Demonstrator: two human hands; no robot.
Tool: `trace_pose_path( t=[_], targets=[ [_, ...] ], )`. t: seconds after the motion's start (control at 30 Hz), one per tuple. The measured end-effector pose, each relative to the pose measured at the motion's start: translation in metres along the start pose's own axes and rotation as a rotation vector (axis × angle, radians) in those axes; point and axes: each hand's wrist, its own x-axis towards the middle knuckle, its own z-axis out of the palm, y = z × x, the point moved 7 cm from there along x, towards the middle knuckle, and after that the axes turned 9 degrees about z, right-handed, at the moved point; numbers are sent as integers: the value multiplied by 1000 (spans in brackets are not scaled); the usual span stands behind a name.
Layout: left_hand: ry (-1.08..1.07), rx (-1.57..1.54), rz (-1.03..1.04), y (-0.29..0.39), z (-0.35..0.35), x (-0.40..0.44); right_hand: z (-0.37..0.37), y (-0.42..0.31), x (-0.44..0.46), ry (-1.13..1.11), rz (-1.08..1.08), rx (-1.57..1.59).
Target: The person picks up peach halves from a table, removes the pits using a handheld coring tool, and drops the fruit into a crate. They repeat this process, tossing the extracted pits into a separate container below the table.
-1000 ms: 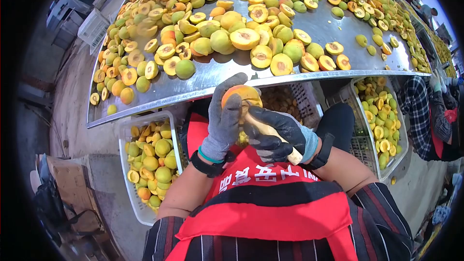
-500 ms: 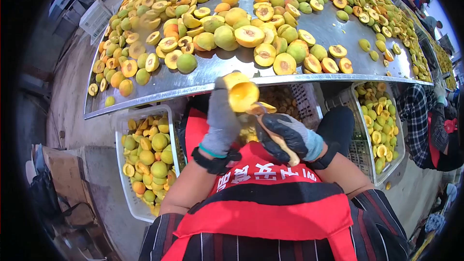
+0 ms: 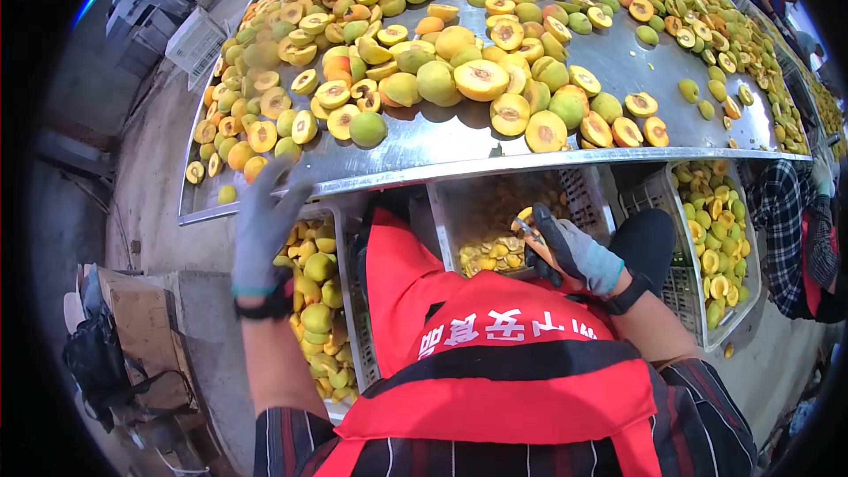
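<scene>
My left hand [image 3: 269,225], in a grey glove, is off to the left by the table's front edge, above the crate of peach halves [image 3: 318,300]. Its fingers are apart and hold nothing. My right hand [image 3: 574,254], in a grey and black glove, is closed around a wooden-handled pitting tool [image 3: 535,235]. A bit of yellow-orange flesh [image 3: 526,215] shows at the tool's tip. Below that hand, a crate [image 3: 446,234] between my knees holds yellow scraps and pits [image 3: 490,256].
Halved and whole peaches [image 3: 437,81] are heaped across the metal table [image 3: 415,141], its raised metal edge [image 3: 380,181] facing me. Another crate of peach halves [image 3: 711,247] stands at my right. Beyond it is a co-worker's plaid sleeve [image 3: 782,230]. A cardboard box [image 3: 146,318] stands at left.
The hollowed peach half has left my left hand, which has moved left over the crate and opened. My right hand, still gripping the tool, has shifted slightly right in view.
</scene>
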Motion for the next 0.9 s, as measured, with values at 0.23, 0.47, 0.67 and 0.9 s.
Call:
trace_pose_path(
  t=[0.23, 0.47, 0.67, 0.9],
  targets=[
    [-294, 602, 127, 16, 127, 103, -1, 15, -2, -73, 53, 228],
    [-266, -763, -66, 47, 121, 54, -11, -4, -21, -71, 5, 477],
    [-286, -1969, 23, 113, 125, -11, 18, -72, -35, -179, -107, 403],
    [-152, -1632, 28, 129, 146, -34, 36, -98, -40, 13, -257, 63]
  ],
)
